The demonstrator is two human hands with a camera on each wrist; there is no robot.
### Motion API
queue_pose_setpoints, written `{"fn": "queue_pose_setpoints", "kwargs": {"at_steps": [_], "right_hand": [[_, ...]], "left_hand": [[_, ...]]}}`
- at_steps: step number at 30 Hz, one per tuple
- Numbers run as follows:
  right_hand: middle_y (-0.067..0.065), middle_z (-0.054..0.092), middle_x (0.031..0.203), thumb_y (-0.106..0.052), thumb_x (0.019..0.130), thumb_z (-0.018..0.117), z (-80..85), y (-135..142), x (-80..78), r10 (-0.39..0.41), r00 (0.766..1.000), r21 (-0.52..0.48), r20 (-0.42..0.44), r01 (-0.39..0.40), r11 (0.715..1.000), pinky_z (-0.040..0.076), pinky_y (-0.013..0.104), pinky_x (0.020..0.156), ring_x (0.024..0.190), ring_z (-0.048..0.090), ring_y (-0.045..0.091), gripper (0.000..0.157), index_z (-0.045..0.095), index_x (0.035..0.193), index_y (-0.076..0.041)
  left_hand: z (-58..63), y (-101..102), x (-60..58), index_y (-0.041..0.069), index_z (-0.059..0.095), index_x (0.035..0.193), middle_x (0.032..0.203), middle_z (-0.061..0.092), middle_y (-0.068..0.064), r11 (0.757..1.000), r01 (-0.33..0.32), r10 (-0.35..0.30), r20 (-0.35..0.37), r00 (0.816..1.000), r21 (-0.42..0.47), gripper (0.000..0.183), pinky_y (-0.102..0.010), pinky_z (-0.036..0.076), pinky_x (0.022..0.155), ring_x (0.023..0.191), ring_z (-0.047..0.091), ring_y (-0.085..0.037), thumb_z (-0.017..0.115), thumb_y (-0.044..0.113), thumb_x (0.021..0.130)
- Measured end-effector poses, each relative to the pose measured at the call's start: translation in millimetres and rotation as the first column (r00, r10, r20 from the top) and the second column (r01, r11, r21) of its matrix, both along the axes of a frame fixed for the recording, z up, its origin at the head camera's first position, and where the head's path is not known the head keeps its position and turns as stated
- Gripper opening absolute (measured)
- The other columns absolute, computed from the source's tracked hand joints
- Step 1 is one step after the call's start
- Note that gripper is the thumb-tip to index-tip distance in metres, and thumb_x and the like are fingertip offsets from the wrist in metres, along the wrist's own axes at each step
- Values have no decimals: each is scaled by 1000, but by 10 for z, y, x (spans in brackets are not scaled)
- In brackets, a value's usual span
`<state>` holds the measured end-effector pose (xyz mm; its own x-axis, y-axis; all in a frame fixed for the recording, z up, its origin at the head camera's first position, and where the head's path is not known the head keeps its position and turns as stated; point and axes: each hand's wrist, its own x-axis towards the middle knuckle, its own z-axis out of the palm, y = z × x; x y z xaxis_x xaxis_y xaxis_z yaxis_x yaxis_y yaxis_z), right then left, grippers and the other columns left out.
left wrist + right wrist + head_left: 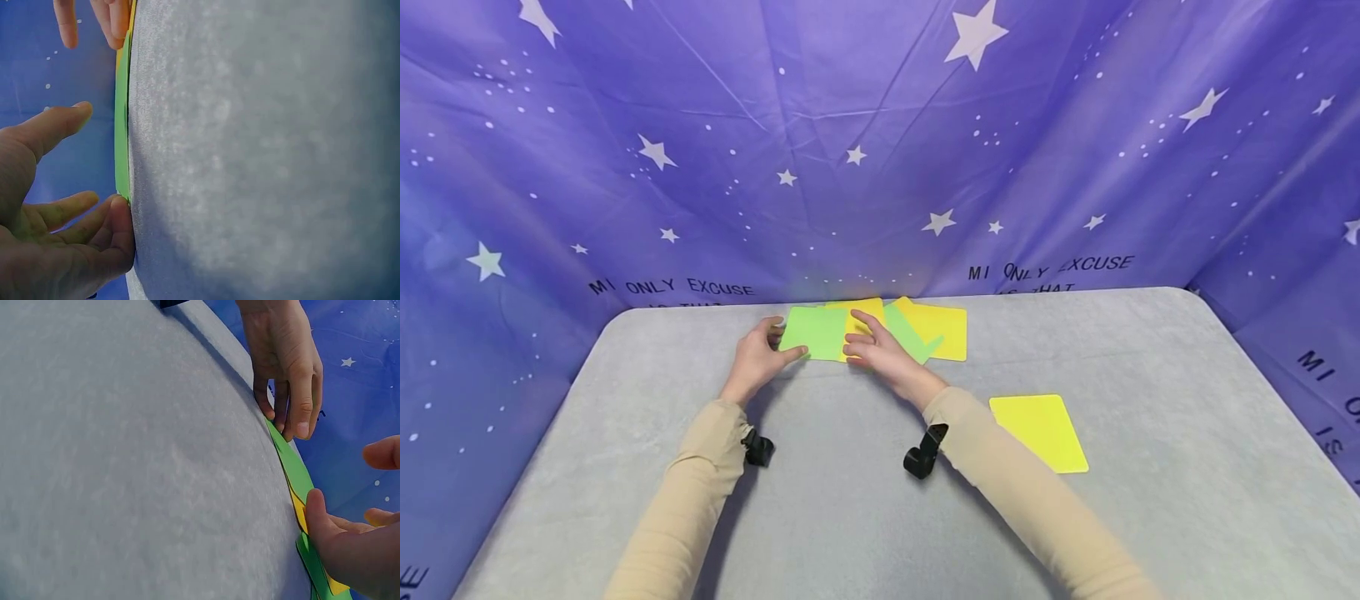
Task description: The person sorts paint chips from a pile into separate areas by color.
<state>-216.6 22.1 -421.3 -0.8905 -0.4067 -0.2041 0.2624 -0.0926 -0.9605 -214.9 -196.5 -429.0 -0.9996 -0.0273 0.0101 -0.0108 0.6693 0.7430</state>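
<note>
A green square sheet (815, 333) lies near the table's back edge, its right side over a yellow sheet (865, 307). At its left side is my left hand (757, 360); in the left wrist view, that hand's fingertips touch the end of the green sheet (122, 131) while the thumb stays raised. My right hand (883, 357) is over the overlap, its thumb and fingers spread apart. In the right wrist view, a finger of the right hand (356, 550) rests at the sheets' edge. Neither hand pinches a sheet.
Right of my right hand, another green sheet (908, 332) overlaps a yellow sheet (946, 333). A separate yellow sheet (1043, 433) lies nearer, partly under my right sleeve. A purple starry cloth (850, 208) hangs behind the grey table (842, 517).
</note>
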Motion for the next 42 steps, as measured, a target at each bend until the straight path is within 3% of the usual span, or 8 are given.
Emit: {"fn": "queue_pose_setpoints", "kwargs": {"at_steps": [4, 10, 21, 26, 29, 36, 38, 42], "right_hand": [[32, 33, 143, 5, 90, 53, -6, -40, -4, -21, 1000, -22, 11, 21, 1000, 41, 42, 102, 129, 42, 38, 72, 21, 153, -8], [31, 33, 143, 4, 88, 54, -17, -67, 10, -5, 1000, 7, 9, 5, 1000, 41, 41, 102, 125, 45, 37, 73, 21, 153, -5], [16, 39, 122, -2, 89, 55, 14, -73, 33, 28, 997, 246, -73, -9, 969, 49, 32, 84, 90, 47, 15, 69, 24, 150, 3], [9, 36, 104, 5, 85, 54, 1, -30, 33, 12, 993, 280, -117, 21, 960, 33, 22, 58, 63, 30, 9, 69, 27, 149, 4], [10, 37, 104, 8, 83, 54, -14, 10, 37, -3, 990, 281, -140, 43, 959, 27, 22, 55, 61, 26, 9, 69, 30, 148, 5], [11, 37, 107, 13, 81, 53, -49, 149, 72, -36, 991, 233, -129, 65, 970, 34, 22, 61, 69, 33, 11, 69, 33, 147, 3], [11, 37, 107, 12, 82, 54, -60, 195, 94, -41, 991, 217, -125, 68, 974, 38, 22, 64, 70, 37, 11, 68, 34, 146, 4], [15, 40, 116, 11, 84, 56, -64, 293, 157, -47, 993, 200, -105, 68, 977, 45, 23, 73, 79, 45, 12, 66, 35, 146, 3]], "left_hand": [[-6, -20, 12, -7, 41, 139, 125, 55, -28, 992, 1, -6, 41, 999, 123, 71, -45, 44, 96, 112, 52, -37, 76, 14, 81], [-39, -79, 54, -6, 36, 143, 131, 48, -29, 938, -15, -22, 103, 994, 347, 71, -44, 40, 99, 119, 45, -38, 72, 8, 84], [-13, -60, 168, -5, 40, 141, 125, 53, -30, 902, 0, -51, 105, 993, 433, 63, -20, 46, 76, 109, 53, -32, 69, 3, 86], [-14, -22, 235, -5, 40, 141, 125, 53, -30, 874, -13, -55, 126, 990, 486, 61, -20, 47, 80, 102, 58, -24, 66, 0, 86], [-24, 15, 276, -5, 39, 142, 127, 51, -31, 837, -21, -65, 138, 988, 547, 61, -22, 51, 81, 95, 59, -16, 63, -4, 86], [-78, 125, 334, -11, 36, 140, 129, 43, -34, 693, -8, -115, 121, 986, 721, 61, -34, 54, 83, 88, 63, -13, 56, -16, 83], [-91, 155, 344, -12, 37, 139, 127, 44, -33, 679, -4, -119, 115, 986, 734, 59, -34, 54, 83, 86, 63, -12, 55, -17, 83], [-100, 220, 350, -11, 40, 137, 123, 46, -28, 691, -11, -112, 121, 986, 723, 55, -31, 54, 82, 85, 63, -10, 57, -15, 84]]}}
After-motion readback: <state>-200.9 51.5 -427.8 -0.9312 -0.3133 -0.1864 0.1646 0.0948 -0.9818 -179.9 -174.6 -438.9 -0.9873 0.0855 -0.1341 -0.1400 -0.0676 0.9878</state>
